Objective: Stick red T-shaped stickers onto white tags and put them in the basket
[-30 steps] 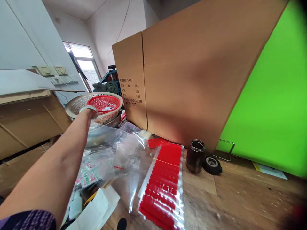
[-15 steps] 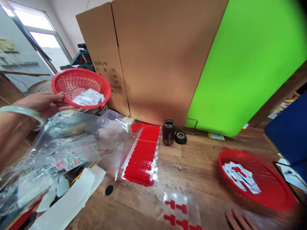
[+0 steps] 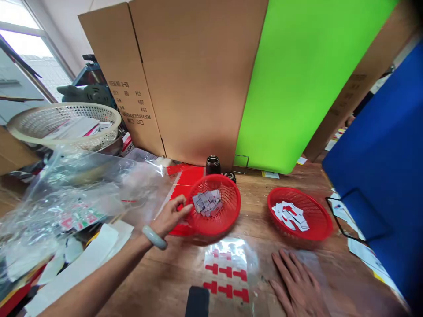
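Note:
My left hand (image 3: 172, 214), a pale bangle on its wrist, pinches the left rim of a red plastic basket (image 3: 228, 222). Grey-white cut pieces (image 3: 208, 203) lie in this basket, which is tilted towards me over the table. With fingers stretched out, my right hand (image 3: 295, 281) rests flat at the lower right, on or beside a clear plastic sheet (image 3: 315, 264). Behind it stands a second red basket (image 3: 320, 220) with white cards (image 3: 291, 215) in it. Between my hands lies a clear sheet with several red T-shaped stickers (image 3: 225, 272).
A red sticker stack (image 3: 188, 176) is partly hidden by the held basket. Behind are a dark flask (image 3: 213, 164), its lid (image 3: 229, 176) and a tall carton (image 3: 198, 88). Plastic bags (image 3: 109, 180) and a cream basket (image 3: 112, 119) crowd the left; a black object (image 3: 197, 301) is near.
My left hand has brought the red basket from the far left to the middle, in front of the flask. More of my right hand shows, lying on the table. The view has shifted right.

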Demonstrator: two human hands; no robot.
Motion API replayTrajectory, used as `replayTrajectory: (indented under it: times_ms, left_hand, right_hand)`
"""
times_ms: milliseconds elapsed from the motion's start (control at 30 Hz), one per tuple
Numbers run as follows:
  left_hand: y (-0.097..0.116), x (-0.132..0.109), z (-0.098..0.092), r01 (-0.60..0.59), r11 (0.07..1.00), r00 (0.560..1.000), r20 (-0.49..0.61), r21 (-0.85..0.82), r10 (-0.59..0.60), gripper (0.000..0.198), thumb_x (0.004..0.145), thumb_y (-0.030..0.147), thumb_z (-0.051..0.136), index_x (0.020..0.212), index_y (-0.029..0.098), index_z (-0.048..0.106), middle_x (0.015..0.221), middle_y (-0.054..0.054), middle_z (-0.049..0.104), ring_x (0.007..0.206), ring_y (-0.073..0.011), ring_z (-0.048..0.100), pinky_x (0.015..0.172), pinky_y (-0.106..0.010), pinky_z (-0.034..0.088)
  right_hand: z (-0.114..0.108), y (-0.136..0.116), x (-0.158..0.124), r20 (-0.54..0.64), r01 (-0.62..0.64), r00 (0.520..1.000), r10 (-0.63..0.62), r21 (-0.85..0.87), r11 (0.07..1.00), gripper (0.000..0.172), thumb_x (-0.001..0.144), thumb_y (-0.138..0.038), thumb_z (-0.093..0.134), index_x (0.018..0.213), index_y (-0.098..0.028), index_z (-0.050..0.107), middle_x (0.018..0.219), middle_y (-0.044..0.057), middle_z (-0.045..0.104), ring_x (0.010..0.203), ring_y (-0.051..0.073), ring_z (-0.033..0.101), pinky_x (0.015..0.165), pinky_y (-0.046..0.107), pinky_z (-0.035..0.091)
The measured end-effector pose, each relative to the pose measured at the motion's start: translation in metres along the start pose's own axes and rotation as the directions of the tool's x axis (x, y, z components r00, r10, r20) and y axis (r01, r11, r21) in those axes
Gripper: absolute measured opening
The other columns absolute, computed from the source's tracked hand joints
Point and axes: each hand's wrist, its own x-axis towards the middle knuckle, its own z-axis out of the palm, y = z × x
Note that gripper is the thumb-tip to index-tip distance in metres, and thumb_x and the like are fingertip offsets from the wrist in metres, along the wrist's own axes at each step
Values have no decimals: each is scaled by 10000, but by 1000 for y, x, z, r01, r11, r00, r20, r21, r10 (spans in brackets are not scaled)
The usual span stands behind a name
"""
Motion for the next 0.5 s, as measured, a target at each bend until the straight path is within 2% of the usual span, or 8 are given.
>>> replayTrajectory:
  times_ms: [67,167,267,333,433,500]
  left_hand:
    - [-10,3,22,-108,987,994,11,120,107,258,790,404,552,689,179,473,737,-4,589,675,-149,578,597,-271,494]
    - [-16,3,41,-266,930,962,10,252,273,167,839,315,501,743,179,511,959,-69,630,855,-193,607,707,-310,496]
    - [-16,2,50,-431,830,896,58,354,440,126,866,228,462,773,187,537,1072,-110,622,1128,-239,529,858,-354,462]
    - [-14,2,53,-508,765,852,99,395,515,142,881,178,422,836,190,557,1145,-129,600,1243,-236,442,931,-371,432]
    - [-14,5,58,-573,693,804,140,437,577,184,886,145,398,952,191,563,1313,-149,502,1279,-226,409,968,-377,421]
    - [-16,10,61,-600,655,781,162,459,603,172,887,159,404,928,193,568,1363,-148,461,1254,-227,443,952,-370,444]
  right_hand:
    - [-2,-1,2,-4,-11,1000,11,9,1000,500,881,-447,392,1258,-139,505,1312,139,509,1208,310,439,912,465,385]
    - [-4,-3,2,11,-36,999,36,14,999,499,880,-451,408,1271,-151,488,1336,135,484,1234,308,409,933,464,368]
    - [-5,-4,2,43,-51,998,50,23,998,507,877,-456,423,1292,-167,467,1363,126,456,1263,309,375,946,458,359]
    - [-4,-5,2,50,-60,997,59,35,998,506,881,-458,416,1293,-169,465,1368,124,449,1268,307,368,949,459,356]
    - [-3,-5,1,44,-66,997,64,45,997,497,889,-459,395,1280,-162,475,1361,128,455,1264,308,372,953,468,350]
    - [-2,-5,1,39,-64,997,62,45,997,502,890,-470,389,1275,-162,479,1353,128,464,1260,309,375,950,470,350]
